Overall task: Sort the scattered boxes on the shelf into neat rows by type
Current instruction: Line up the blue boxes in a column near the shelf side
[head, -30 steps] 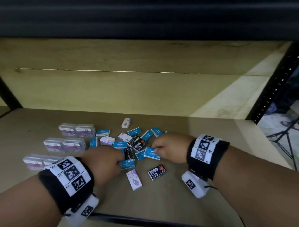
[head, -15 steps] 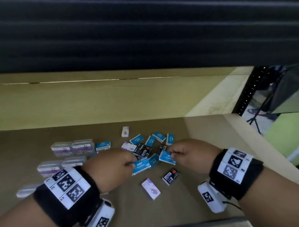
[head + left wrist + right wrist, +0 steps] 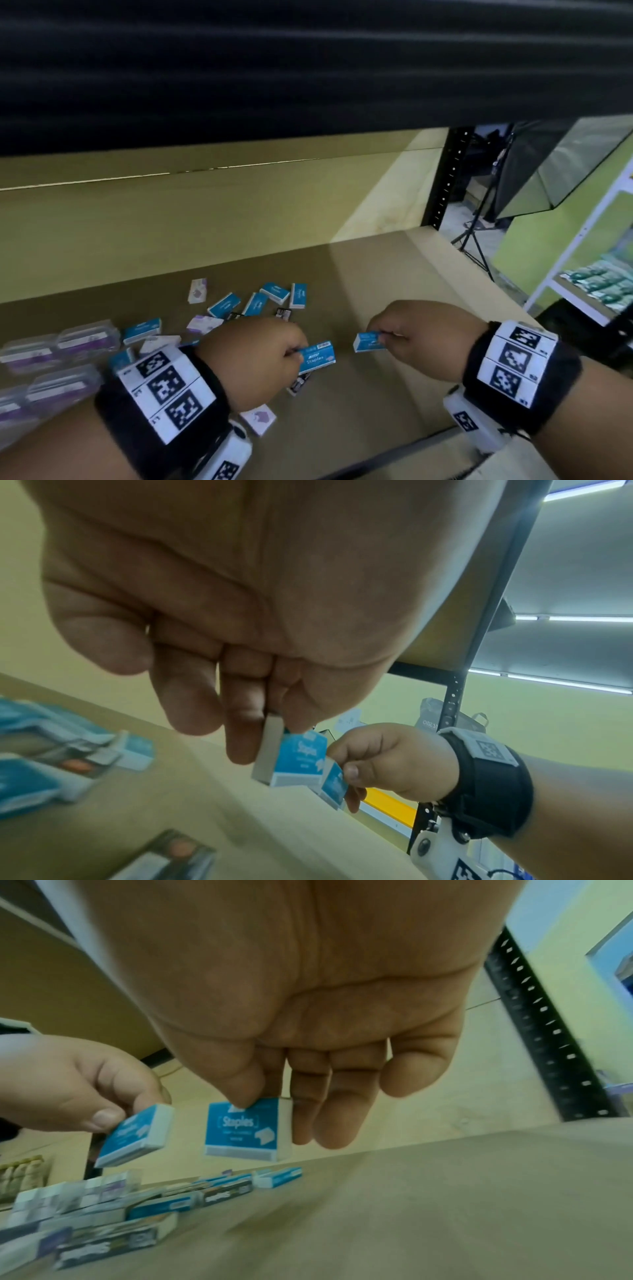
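Note:
Each hand pinches one blue "Staples" box above the wooden shelf board. My left hand holds its blue box by the end; the left wrist view shows thumb and fingers of the left hand on that box. Just to the right, my right hand holds a second blue box, seen lifted off the board under the right hand as a box. The two boxes are close but apart. Behind and left lies the mixed pile of blue boxes.
Black boxes and white-purple boxes lie among the pile. Clear cases with purple labels stand in rows at the left. A dark upper shelf hangs overhead. A black upright post marks the right end.
Both hands have lifted a blue box out of the pile and carried it to the right, off the board. The head view has swung right and down.

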